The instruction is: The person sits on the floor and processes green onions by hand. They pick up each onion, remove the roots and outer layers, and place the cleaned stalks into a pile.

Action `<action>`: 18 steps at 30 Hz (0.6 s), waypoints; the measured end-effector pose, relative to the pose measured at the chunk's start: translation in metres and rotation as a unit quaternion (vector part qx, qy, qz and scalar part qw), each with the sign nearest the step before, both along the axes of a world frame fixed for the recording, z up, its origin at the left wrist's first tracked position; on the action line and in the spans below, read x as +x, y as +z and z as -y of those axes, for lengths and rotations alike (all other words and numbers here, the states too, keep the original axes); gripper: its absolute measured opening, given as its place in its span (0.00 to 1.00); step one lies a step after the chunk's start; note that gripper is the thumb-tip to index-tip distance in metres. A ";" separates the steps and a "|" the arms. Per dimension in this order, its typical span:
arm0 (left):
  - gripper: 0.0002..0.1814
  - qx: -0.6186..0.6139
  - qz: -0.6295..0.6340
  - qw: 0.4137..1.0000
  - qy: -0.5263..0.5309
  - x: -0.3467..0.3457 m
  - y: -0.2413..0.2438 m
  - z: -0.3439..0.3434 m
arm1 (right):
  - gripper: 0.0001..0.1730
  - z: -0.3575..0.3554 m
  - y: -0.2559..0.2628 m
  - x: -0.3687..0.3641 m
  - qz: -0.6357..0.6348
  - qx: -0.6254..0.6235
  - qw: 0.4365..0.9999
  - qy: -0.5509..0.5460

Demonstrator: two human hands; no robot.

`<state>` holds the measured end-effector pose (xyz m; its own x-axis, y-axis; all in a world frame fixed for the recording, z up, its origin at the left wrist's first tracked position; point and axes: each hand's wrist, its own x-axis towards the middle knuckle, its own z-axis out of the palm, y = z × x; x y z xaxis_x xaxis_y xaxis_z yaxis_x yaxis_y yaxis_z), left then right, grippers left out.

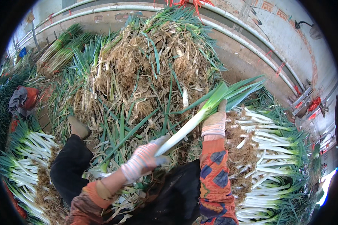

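Observation:
Slanting across the middle of the head view is a large leek-like green onion [186, 130], with a clean white shank and green leaves toward the upper right. My right hand [215, 121], in a striped knit glove with worn, dirty fingers, grips it where white turns to green. Around the lower white end is my left hand [140, 159], gloved the same way, its thumb and fingers on either side; the root end is hidden in it. Cut leaves and dry peelings [126, 197] lie under both hands.
Ahead rises a heap of unpeeled green onions [146, 62] with dry roots. Rows of cleaned, white-stemmed onions lie at the right [273, 157] and left [25, 174]. Tied bundles [64, 50] rest at the far left. White pipes [250, 43] run along the wall.

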<state>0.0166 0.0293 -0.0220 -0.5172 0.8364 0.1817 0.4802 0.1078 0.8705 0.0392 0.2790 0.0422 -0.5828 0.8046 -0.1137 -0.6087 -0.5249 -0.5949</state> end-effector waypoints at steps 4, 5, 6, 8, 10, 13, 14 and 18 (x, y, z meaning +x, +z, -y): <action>0.32 0.046 0.209 0.977 -0.021 -0.001 0.003 -0.042 | 0.30 -0.005 0.018 0.018 -0.081 0.182 0.967 0.162; 0.30 0.054 0.456 0.884 -0.089 -0.003 0.025 -0.042 | 0.30 -0.010 0.021 0.020 -0.102 0.208 0.946 0.228; 0.33 0.053 0.509 0.852 -0.106 -0.010 0.046 -0.024 | 0.30 0.004 0.017 0.009 -0.109 0.153 0.949 0.252; 0.35 0.105 0.595 0.783 -0.148 -0.014 0.042 -0.017 | 0.30 0.029 0.023 0.009 -0.092 0.062 0.956 0.272; 0.36 0.128 0.589 0.781 -0.161 -0.009 0.047 -0.019 | 0.27 0.018 0.013 0.008 -0.117 0.083 0.944 0.298; 0.41 0.112 0.489 0.860 -0.095 -0.005 0.064 -0.025 | 0.23 0.021 0.019 0.016 -0.031 0.103 0.962 0.252; 0.40 0.116 0.412 0.900 -0.083 -0.007 0.069 -0.029 | 0.23 0.028 0.022 0.016 -0.009 0.108 0.966 0.235; 0.22 0.155 -0.134 0.964 0.168 -0.011 0.057 -0.078 | 0.23 0.032 0.016 0.013 0.053 0.138 0.962 0.229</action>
